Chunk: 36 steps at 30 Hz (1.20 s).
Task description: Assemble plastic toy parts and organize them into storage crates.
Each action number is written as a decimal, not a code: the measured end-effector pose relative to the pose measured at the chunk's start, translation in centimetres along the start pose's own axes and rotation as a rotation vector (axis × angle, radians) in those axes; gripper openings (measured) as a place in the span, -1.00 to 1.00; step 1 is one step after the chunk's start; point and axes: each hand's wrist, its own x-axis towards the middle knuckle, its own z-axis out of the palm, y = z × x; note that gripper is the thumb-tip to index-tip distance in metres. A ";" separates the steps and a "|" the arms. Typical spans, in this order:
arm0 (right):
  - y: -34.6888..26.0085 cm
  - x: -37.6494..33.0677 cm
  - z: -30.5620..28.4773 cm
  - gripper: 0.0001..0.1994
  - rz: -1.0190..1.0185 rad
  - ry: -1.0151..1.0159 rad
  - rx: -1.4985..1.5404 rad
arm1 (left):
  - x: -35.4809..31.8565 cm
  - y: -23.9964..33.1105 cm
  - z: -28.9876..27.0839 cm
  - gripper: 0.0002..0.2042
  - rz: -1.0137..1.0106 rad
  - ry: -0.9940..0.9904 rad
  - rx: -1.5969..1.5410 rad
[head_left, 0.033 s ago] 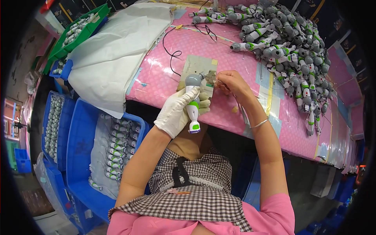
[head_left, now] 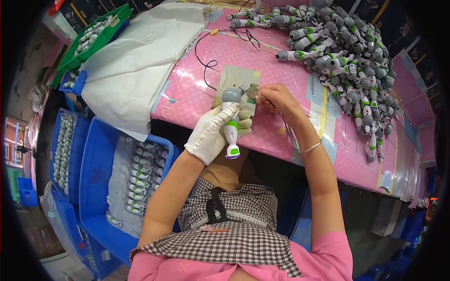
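Note:
My left hand (head_left: 209, 132), in a white glove, is closed round a toy limb (head_left: 230, 122) with a grey ball-shaped end, a white body and green bands. The limb stands nearly upright, grey end away from me. Bare fingers of my right hand (head_left: 276, 99) pinch a thin wire (head_left: 255, 95) that runs from the grey end. Both hands are over a metal plate (head_left: 228, 76) on the pink-covered table. A small metal fixture (head_left: 253, 89) sits at the plate's right side, beside the wire. Something thin and greyish hangs below my right hand; its kind is unclear.
Many similar toy limbs (head_left: 337, 61) with wires lie heaped at the far right. At left, a blue bin (head_left: 96, 187) holds rows of limbs; a green crate (head_left: 123, 19) holds more. A white sheet (head_left: 136, 61) covers the table's left side. A black cord (head_left: 200, 61) reaches the plate.

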 end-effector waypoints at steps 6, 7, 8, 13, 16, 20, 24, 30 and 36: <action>0.0 -0.1 0.1 -0.74 0.016 0.014 0.023 | 0.1 -0.2 -0.2 -0.69 0.016 -0.020 -0.021; 0.1 -0.1 0.1 -0.74 0.015 0.011 0.022 | 0.1 -0.2 -0.1 -0.70 0.020 -0.024 -0.024; 0.2 0.0 0.0 -0.75 0.019 0.009 0.032 | 0.1 -0.2 -0.1 -0.70 0.023 -0.023 -0.025; 0.1 -0.2 -0.2 -0.77 -0.184 0.209 -0.149 | 0.2 -0.4 -1.4 -0.68 -0.041 -0.117 -0.239; -1.4 -0.9 0.0 -0.77 -0.212 0.265 0.088 | -0.6 -0.3 -3.0 -0.63 -0.173 -0.251 -0.601; -1.3 -1.3 1.1 -0.70 -0.245 0.328 0.176 | -3.6 0.5 -7.5 -0.48 -0.203 -0.422 -0.911; 2.6 -1.3 -2.8 -0.70 -0.284 0.370 0.165 | -10.2 1.9 -13.8 -0.51 0.133 -0.201 -0.595; 4.0 -2.4 -6.9 -0.71 -0.255 0.408 0.241 | -25.3 -1.4 -31.6 -0.83 0.362 1.313 0.341; 5.8 -0.7 -9.7 -0.68 -0.237 0.240 0.259 | -36.8 -9.0 -49.9 -0.70 -0.037 1.978 0.179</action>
